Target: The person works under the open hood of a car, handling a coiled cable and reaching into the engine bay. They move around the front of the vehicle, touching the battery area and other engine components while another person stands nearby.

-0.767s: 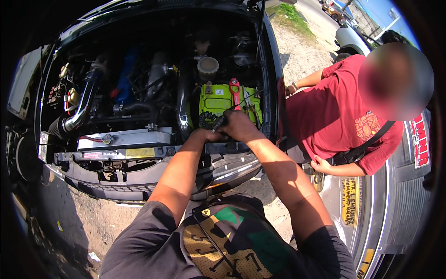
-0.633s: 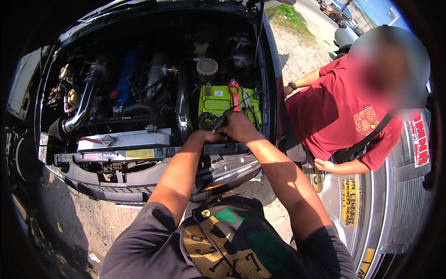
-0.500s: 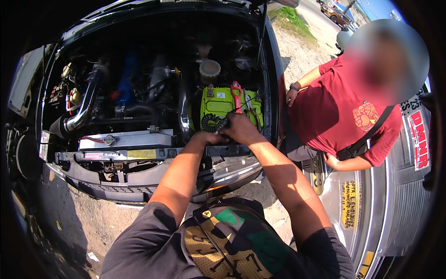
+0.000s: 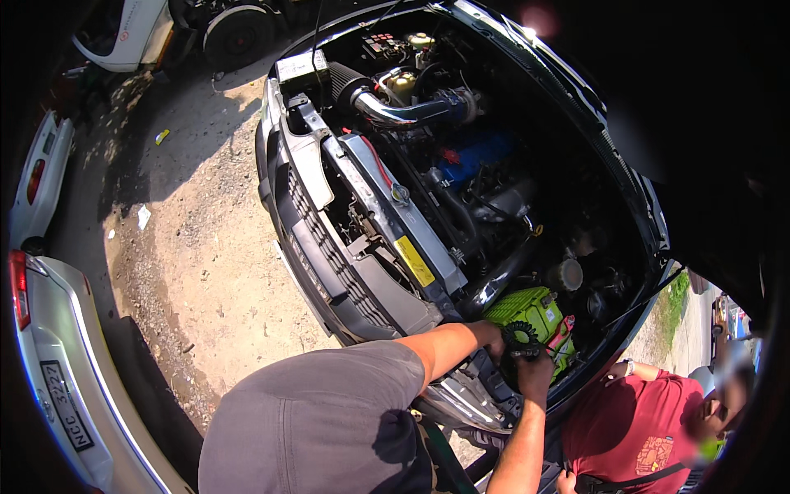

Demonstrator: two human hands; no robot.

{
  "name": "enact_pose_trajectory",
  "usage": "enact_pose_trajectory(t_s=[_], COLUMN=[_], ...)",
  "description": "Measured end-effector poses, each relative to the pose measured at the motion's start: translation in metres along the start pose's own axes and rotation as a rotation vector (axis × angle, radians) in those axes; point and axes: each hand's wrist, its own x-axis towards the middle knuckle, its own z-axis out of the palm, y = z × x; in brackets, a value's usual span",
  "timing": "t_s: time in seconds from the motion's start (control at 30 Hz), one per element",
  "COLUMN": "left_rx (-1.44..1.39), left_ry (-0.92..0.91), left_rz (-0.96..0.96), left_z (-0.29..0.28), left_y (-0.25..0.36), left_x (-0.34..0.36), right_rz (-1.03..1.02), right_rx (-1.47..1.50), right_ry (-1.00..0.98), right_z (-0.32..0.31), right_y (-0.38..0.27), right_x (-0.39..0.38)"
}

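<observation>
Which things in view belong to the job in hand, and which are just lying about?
Seemingly in the job:
black coiled cord, at left hand and right hand
green battery
red item on the battery

Just lying about:
white scrap on the ground
yellow scrap

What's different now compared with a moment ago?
Mostly the view: the wearer's head seems to have turned and tilted left. In the picture, the green battery and the person in red now sit lower and further right, and a silver car shows at left. No grasp or release is visible: the left hand and right hand stay by the black coiled cord.
</observation>
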Motion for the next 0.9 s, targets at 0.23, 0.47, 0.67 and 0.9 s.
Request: enact_pose_trajectory(t_s=[0.23,0.47,0.67,0.9], left_rx=[-0.093,0.207,0.17,0.291], left_ry=[0.089,0.207,0.16,0.131], left_rz=[-0.188,-0.014,0.005,0.147], left_z=[-0.005,-0.008,-0.005,-0.012], left_y=[0.014,0.024,0.013,0.013], left_x=[-0.028,-0.057,-0.048,-0.051], right_rz=[-0.005,-0.008,0.087,0.034], right_rx=[0.017,-0.042,0.015,0.018], right_ry=[-0.049,-0.126,-0.018,-0.002], right_z=[-0.003,-0.013,-0.011,-0.012], right_y=[-0.003,0.004,0.005,0.009], right_x=[0.002,-0.004,-0.009,-0.015])
